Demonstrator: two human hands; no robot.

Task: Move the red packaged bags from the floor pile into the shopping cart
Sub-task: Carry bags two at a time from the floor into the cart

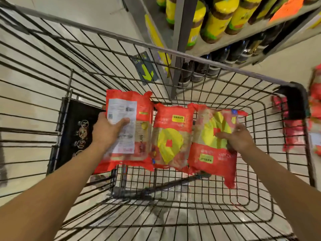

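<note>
Three red packaged bags are inside the wire shopping cart (217,66). My left hand (106,129) grips the left bag (139,105), which shows its white label side. A middle bag (172,136) with a yellow patch lies between the other two. My right hand (239,138) holds the right bag (208,153) from its right side, fingers on the front. All three bags sit side by side low in the cart's basket. The pile of red bags (314,105) lies on the floor beyond the cart's right side, blurred.
A black folded child-seat panel (76,129) stands at the cart's left end. A store shelf (217,42) with yellow-labelled bottles (217,20) and dark bottles below rises behind the cart. A green arrow sticker (146,72) is on the tiled floor.
</note>
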